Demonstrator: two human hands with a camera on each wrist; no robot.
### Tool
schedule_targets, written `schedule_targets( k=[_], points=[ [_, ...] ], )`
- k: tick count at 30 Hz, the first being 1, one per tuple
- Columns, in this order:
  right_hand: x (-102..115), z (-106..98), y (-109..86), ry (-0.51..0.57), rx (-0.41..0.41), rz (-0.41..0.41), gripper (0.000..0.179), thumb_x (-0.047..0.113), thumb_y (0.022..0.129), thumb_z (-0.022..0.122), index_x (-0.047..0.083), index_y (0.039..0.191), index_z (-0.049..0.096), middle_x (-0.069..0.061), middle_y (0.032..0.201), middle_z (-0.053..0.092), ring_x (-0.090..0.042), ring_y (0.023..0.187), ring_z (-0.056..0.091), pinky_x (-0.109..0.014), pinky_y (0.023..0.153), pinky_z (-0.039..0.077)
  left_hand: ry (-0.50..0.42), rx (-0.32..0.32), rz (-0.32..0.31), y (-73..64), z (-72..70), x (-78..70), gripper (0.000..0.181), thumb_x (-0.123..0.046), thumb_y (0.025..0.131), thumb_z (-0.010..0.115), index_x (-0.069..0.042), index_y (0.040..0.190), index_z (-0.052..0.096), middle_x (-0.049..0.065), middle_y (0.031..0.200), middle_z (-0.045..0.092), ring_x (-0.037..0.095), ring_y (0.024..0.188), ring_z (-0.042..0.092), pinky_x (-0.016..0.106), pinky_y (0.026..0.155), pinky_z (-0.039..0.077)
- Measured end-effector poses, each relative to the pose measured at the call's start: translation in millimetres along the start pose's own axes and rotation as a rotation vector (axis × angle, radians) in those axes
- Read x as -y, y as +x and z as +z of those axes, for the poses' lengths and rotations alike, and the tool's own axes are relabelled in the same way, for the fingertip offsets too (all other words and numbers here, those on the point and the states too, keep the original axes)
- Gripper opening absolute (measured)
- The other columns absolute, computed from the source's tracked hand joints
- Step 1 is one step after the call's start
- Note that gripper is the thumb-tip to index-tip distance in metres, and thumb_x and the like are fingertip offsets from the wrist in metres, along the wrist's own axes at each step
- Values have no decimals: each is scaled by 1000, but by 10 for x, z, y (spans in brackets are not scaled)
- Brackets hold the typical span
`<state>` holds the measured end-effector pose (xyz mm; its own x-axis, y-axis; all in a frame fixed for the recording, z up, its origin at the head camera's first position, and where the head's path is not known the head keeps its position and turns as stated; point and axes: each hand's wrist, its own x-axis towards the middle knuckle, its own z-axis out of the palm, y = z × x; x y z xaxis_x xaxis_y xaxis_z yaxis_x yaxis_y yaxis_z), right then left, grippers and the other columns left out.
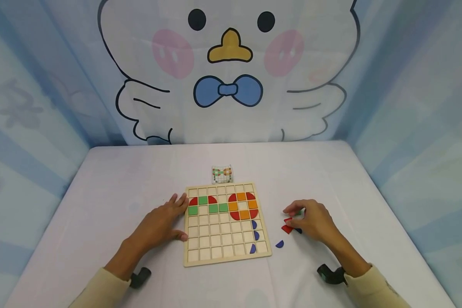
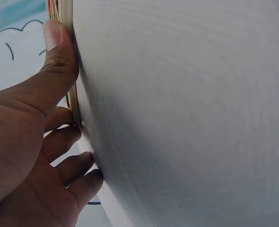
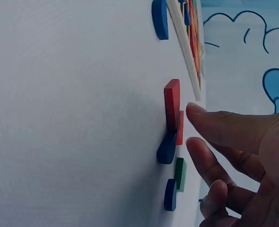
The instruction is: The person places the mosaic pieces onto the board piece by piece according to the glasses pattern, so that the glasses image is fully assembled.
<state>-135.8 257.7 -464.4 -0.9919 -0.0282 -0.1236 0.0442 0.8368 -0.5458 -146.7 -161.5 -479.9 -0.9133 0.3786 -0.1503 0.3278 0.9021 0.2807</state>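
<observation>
My left hand (image 1: 159, 224) lies at the left side of a wooden grid board (image 1: 209, 239), its thumb and fingers against the frame. In the left wrist view the thumb (image 2: 61, 61) presses on the board's edge while the other fingers reach down to the tabletop. My right hand (image 1: 311, 220) hovers beside several loose pieces right of the board, thumb and forefinger apart with nothing between them. Close to its fingertips are a red piece (image 3: 172, 104), another red piece (image 3: 180, 132), a blue piece (image 3: 166, 149) and a green piece (image 3: 181, 175).
Red, green, orange and blue pieces fill some of the board's squares, such as a green square (image 1: 223, 207) and an orange square (image 1: 241, 196). A small pattern card (image 1: 222, 174) lies behind the board. One blue half-round (image 1: 279, 244) sits near its right edge.
</observation>
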Motion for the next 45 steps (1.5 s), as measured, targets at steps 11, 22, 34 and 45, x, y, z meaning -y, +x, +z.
schedule_targets(
  k=[11, 22, 34, 45],
  points=[
    [-78, 8, 6, -55, 6, -3, 15, 15, 85, 90, 19, 92, 78, 2, 85, 68, -19, 85, 59, -31, 68, 42, 5, -4, 0, -15, -7, 2, 115, -45, 72, 94, -8, 165, 37, 13, 173, 33, 43, 160, 32, 64, 118, 45],
    [119, 88, 61, 62, -19, -46, 11, 12, 88, 88, 17, 93, 78, 1, 79, 66, -20, 79, 57, -28, 60, 50, 1, -3, 2, -17, -7, 4, 114, -45, 72, 94, -8, 164, 38, 12, 173, 33, 42, 160, 32, 64, 118, 44],
    [759, 351, 182, 144, -7, -155, 15, 16, 87, 89, 24, 85, 76, 8, 81, 71, -19, 76, 51, -30, 68, 40, -5, -12, 7, -11, 3, 23, 114, -44, 71, 94, -8, 164, 38, 12, 173, 33, 42, 161, 31, 64, 118, 45],
    [1259, 652, 330, 219, 74, -279, 18, 18, 88, 89, 27, 82, 74, 12, 79, 70, -14, 83, 60, -33, 74, 47, -25, -12, 14, -34, -17, 19, 114, -45, 71, 94, -7, 164, 40, 13, 172, 35, 42, 160, 32, 63, 118, 45]
  ],
)
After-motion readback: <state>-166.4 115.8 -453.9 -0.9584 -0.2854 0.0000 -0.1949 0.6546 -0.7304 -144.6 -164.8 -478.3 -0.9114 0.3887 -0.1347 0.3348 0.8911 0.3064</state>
